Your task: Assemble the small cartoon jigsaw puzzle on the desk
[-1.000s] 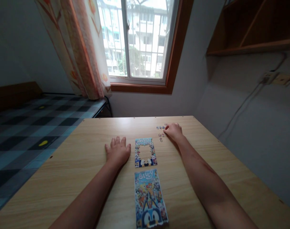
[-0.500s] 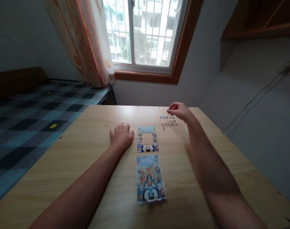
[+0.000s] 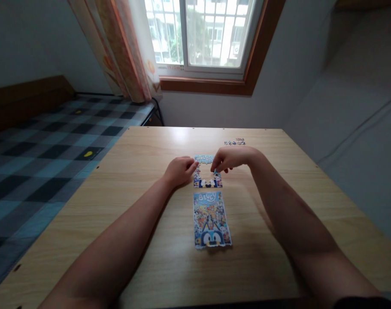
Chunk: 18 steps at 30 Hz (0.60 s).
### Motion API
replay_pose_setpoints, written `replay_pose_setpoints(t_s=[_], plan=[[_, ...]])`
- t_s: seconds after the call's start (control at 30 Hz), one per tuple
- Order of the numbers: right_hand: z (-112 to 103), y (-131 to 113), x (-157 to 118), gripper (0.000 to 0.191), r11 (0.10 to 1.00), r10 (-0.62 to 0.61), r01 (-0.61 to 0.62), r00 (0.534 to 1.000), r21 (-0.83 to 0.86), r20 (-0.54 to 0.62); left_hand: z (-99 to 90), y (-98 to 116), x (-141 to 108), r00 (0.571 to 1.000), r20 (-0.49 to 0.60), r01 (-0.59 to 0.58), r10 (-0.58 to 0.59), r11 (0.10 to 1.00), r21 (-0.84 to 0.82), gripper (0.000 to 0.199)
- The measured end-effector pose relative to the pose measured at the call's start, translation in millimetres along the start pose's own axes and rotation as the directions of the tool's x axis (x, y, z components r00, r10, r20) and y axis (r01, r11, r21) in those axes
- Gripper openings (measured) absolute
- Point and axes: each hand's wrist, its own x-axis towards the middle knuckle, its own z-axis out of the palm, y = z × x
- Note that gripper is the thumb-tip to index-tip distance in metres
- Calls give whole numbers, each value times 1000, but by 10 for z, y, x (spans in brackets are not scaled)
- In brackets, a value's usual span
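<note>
A partly assembled puzzle (image 3: 207,183) lies flat on the table, its border joined around a bare middle. My right hand (image 3: 225,159) is over its right side, fingertips pinched on a small puzzle piece (image 3: 215,171). At the puzzle's upper left edge rests my left hand (image 3: 181,168), its fingers together and partly hidden; whether it holds anything cannot be made out. Nearer to me lies a printed picture sheet (image 3: 211,221) with a blue dog face and a ragged lower edge. Loose puzzle pieces (image 3: 234,143) sit in short rows beyond my right hand.
The wooden table (image 3: 143,171) stands before a window with a brown frame (image 3: 208,86). A bed with a checked cover (image 3: 95,128) is at the left, beside a patterned curtain (image 3: 127,51). A cable (image 3: 359,126) runs along the right wall.
My right hand has come from the loose pieces to the puzzle's right side. My left hand has moved right to the puzzle's edge, its fingers no longer spread. The view has shifted.
</note>
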Motion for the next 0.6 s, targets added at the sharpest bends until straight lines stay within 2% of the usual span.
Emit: replay_pose_setpoints(t_s=[0.1,0.17,0.3,0.6], plan=[[23,-20,28,36,999,-28,27,999,22,26,-11,11,-10,994,82,-64,65,998,-13,47],[26,-5,34,30,998,-30,28,999,47,25,-9,7,-11,992,103,-75,76,997,-14,49],[42,56,70,19,997,-32,30,999,74,33,-2,-7,-5,991,116,-59,60,998,-18,49],[99,170,217,22,987,-62,60,998,151,5,-25,12,-16,981,190,-46,39,998,36,51]])
